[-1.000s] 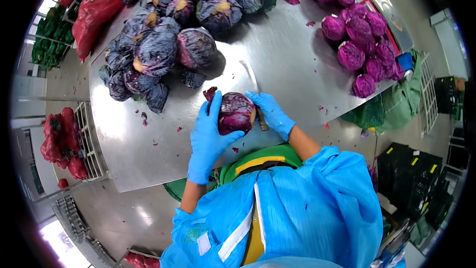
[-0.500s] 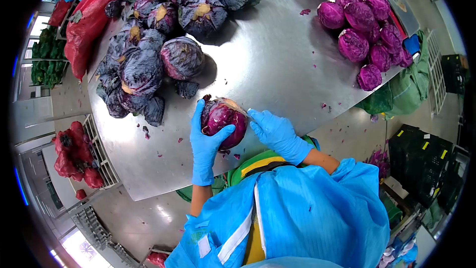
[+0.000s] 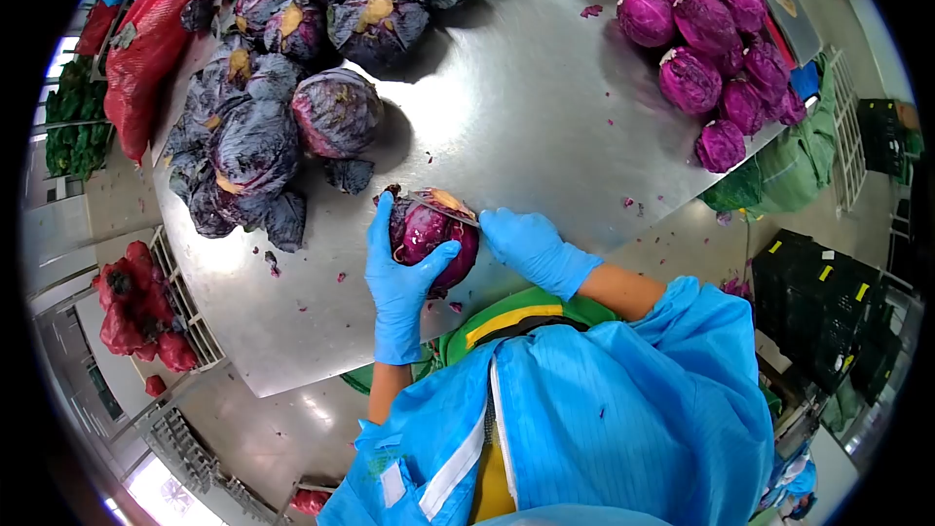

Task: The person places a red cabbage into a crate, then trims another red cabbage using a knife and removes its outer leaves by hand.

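Observation:
A red cabbage (image 3: 429, 239) rests on the steel table near its front edge. My left hand (image 3: 394, 268), in a blue glove, is wrapped round its left side, thumb across the front. In my right hand (image 3: 531, 245), also gloved, the fingers are closed on the handle of a knife (image 3: 443, 209). Its thin blade lies across the top of the cabbage, beside the pale cut stem. The handle is hidden in my fist. Small purple leaf scraps lie around the cabbage.
Dark untrimmed cabbages (image 3: 255, 141) are heaped at the table's left, by a red mesh bag (image 3: 161, 49). Bright purple trimmed cabbages (image 3: 706, 29) are piled at the right. The steel table (image 3: 506, 117) ends close to my body. Black crates (image 3: 813, 302) stand at lower right.
The knife blade now shows across the cabbage's top, and my right hand has shifted slightly left and is turned more level. The whole view has shifted a little.

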A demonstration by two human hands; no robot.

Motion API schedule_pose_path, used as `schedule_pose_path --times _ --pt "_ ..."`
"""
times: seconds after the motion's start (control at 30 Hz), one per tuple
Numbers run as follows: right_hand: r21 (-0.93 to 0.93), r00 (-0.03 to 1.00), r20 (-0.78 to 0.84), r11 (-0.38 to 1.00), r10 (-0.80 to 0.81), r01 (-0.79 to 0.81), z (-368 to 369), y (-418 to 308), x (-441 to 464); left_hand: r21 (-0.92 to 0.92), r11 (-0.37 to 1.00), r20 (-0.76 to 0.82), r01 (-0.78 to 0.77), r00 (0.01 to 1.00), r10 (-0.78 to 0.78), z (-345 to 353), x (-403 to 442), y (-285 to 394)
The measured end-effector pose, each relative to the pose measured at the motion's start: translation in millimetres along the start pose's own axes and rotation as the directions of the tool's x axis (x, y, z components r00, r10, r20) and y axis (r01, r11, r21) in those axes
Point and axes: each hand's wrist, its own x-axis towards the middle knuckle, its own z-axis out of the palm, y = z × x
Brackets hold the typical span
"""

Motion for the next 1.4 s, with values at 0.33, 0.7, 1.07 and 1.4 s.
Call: schedule_pose_path --times 0.33,0.7,1.07,1.4 --pt "0.241 0.96 0.259 0.955 0.109 -0.173 9 15 21 -0.086 0.983 0.044 -0.16 0.985 0.164 -28 -13 -25" --pt "0.869 0.918 0.384 0.294 0.103 -0.397 -5 -50 34 -0.043 0.999 -0.262 0.028 0.964 -0.038 -39 -66 -24" --pt "0.821 0.905 0.424 0.412 0.025 -0.396 -16 -65 41 -0.313 0.949 -0.313 -0.047 0.948 -0.056 -37 -93 -35" --pt "0.884 0.976 0.197 0.414 0.09 -0.217 -6 -69 48 0.423 0.894 -0.206 -0.148 0.945 0.254 -50 -77 -24"
